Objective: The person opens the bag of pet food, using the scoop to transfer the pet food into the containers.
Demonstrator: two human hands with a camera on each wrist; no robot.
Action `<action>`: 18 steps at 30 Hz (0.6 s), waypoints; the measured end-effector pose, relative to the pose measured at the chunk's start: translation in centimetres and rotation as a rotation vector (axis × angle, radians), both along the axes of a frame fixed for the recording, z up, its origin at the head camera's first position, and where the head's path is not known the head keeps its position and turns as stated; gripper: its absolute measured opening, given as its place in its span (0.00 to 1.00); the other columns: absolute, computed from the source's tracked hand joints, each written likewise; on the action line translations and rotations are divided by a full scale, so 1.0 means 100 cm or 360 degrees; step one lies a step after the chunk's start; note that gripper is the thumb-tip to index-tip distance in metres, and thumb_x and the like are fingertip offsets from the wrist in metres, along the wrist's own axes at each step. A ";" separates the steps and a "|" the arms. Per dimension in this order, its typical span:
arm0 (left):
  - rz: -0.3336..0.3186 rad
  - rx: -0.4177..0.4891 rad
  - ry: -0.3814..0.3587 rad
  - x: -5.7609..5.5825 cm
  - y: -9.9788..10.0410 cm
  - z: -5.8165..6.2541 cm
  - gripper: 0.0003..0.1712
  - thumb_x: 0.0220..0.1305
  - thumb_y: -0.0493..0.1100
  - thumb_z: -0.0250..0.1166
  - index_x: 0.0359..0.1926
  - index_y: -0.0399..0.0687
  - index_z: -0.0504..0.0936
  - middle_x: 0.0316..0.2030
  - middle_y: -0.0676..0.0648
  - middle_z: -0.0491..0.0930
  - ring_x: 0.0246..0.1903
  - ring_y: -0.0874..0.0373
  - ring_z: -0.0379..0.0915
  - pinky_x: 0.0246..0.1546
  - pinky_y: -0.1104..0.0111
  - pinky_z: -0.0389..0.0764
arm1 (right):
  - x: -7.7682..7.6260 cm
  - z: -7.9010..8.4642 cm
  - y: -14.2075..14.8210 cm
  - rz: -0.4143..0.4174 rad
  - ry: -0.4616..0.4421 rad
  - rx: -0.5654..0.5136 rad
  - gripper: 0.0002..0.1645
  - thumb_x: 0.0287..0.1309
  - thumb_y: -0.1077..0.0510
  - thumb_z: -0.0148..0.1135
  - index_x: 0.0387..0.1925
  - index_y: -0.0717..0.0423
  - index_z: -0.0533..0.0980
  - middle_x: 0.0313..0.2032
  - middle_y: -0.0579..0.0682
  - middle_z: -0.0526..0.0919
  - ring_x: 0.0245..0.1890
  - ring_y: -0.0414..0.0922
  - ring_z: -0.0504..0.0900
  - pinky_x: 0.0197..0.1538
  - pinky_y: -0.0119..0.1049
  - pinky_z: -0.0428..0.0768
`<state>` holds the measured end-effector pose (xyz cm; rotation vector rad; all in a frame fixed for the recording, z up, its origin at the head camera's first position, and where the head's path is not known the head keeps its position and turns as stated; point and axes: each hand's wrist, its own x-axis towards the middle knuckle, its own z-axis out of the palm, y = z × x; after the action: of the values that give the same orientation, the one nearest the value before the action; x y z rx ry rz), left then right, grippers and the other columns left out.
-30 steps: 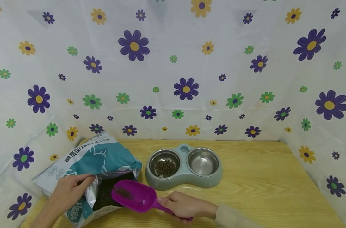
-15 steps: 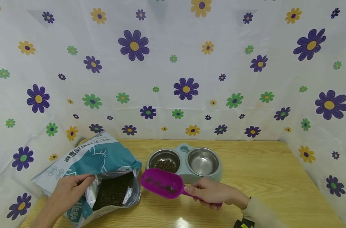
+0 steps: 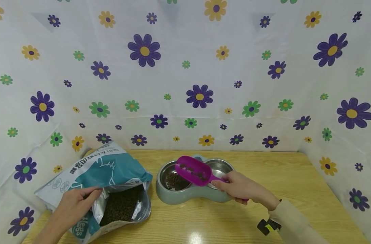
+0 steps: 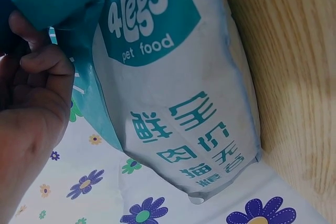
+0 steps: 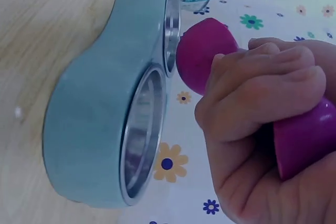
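Observation:
In the head view my right hand [image 3: 243, 188] grips the handle of a magenta scoop [image 3: 193, 171] with some brown kibble in it. The scoop is over the double pet bowl [image 3: 188, 196], overlapping the inner edges of both steel dishes. Brown kibble [image 3: 174, 181] lies in the left dish; the right dish [image 3: 220, 166] shows bare metal where it is visible. My left hand [image 3: 74, 206] pinches the opened edge of a teal and white pet food bag [image 3: 112, 166], which lies on its side with kibble [image 3: 121, 205] inside. The right wrist view shows curled fingers [image 5: 262, 87] round the scoop handle.
Everything stands on a wooden table [image 3: 274, 183]. A flower-printed white sheet [image 3: 173, 78] rises behind it and at both sides. The bag stands left of the bowl, its open mouth facing front right.
The right hand has carried the scoop from the bag's mouth rightward and up to over the bowl. The left hand keeps its hold on the bag.

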<state>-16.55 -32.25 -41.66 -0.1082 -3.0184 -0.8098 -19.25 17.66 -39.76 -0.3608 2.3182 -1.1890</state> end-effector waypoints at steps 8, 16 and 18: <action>-0.0005 0.0013 0.0024 0.001 0.001 -0.002 0.22 0.77 0.48 0.57 0.57 0.35 0.85 0.16 0.55 0.66 0.17 0.66 0.63 0.20 0.71 0.64 | -0.006 0.009 -0.014 0.0076 0.0318 0.0236 0.29 0.73 0.40 0.57 0.18 0.48 0.67 0.10 0.40 0.63 0.06 0.36 0.61 0.12 0.28 0.64; -0.0004 0.0019 0.0060 0.001 0.001 -0.001 0.22 0.77 0.48 0.58 0.55 0.36 0.86 0.15 0.55 0.66 0.16 0.65 0.61 0.20 0.71 0.63 | -0.009 0.018 -0.030 0.0070 0.0523 0.0438 0.28 0.72 0.43 0.60 0.16 0.47 0.66 0.13 0.40 0.62 0.09 0.37 0.63 0.16 0.27 0.61; -0.0004 0.0020 0.0063 0.001 0.001 -0.001 0.22 0.77 0.48 0.58 0.55 0.36 0.86 0.15 0.55 0.65 0.16 0.65 0.61 0.19 0.71 0.63 | -0.010 0.019 -0.033 0.0073 0.0531 0.0462 0.28 0.71 0.45 0.61 0.16 0.48 0.67 0.13 0.40 0.63 0.10 0.37 0.63 0.17 0.27 0.60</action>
<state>-16.43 -32.18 -41.76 -0.1263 -2.9762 -0.8169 -20.22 14.39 -37.85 -0.5357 2.7053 -0.7998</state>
